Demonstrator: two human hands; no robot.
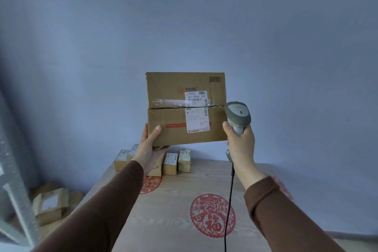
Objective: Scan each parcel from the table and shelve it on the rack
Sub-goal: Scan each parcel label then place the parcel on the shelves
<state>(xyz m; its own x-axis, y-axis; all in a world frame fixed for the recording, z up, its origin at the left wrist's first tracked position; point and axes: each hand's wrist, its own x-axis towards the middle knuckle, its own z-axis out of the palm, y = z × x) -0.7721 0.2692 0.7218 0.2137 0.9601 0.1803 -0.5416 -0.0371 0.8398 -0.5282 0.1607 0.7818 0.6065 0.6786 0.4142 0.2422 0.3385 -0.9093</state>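
Observation:
A brown cardboard parcel [169,114] with white shipping labels and clear tape is held up in front of the wall, its labelled face toward me. My left hand [150,145] grips its lower left corner, thumb on the front. My right hand [241,139] grips the handle of a grey barcode scanner [238,115], whose head sits at the parcel's right edge. The scanner's black cable [230,200] hangs down over the table. Several small parcels [170,162] stand at the table's far edge, partly hidden behind my left wrist.
The table [184,200] has a wood-grain cover with red paper-cut prints. On the floor at the left lie more cardboard boxes [51,204]. A pale metal rack frame [14,190] runs along the left edge. A blue-grey wall fills the background.

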